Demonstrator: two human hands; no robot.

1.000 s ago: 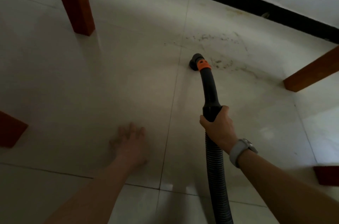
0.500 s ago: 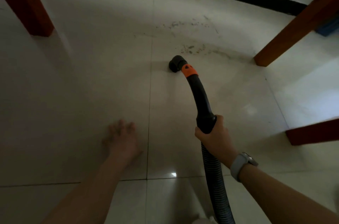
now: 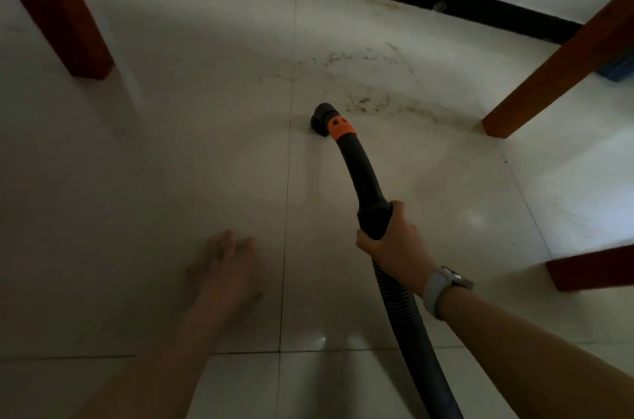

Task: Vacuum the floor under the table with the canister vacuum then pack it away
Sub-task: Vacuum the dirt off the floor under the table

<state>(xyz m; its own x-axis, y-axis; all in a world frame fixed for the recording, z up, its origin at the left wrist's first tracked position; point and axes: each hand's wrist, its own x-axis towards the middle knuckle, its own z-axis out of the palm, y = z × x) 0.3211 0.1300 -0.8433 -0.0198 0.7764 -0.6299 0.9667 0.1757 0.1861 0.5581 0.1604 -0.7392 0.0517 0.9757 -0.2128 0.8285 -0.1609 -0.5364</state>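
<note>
Head view: right hand [image 3: 394, 240] grips hose handle [image 3: 367, 185]; left hand [image 3: 230, 267] flat on floor [image 3: 171, 178]; table legs [image 3: 555, 65] flank debris [image 3: 367, 103]

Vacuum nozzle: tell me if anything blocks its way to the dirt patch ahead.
Nothing visible does. The nozzle sits on bare tile just short of the dirt, held via the wand by the right hand. The nearest table leg stands off to the right.

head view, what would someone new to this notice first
The black vacuum nozzle with its orange collar stands out mid-frame on the pale tile floor, gripped lower down by the right hand. Just beyond it lies a scatter of dirt, toward the reddish table leg at right. The left hand rests flat on the floor.
</note>
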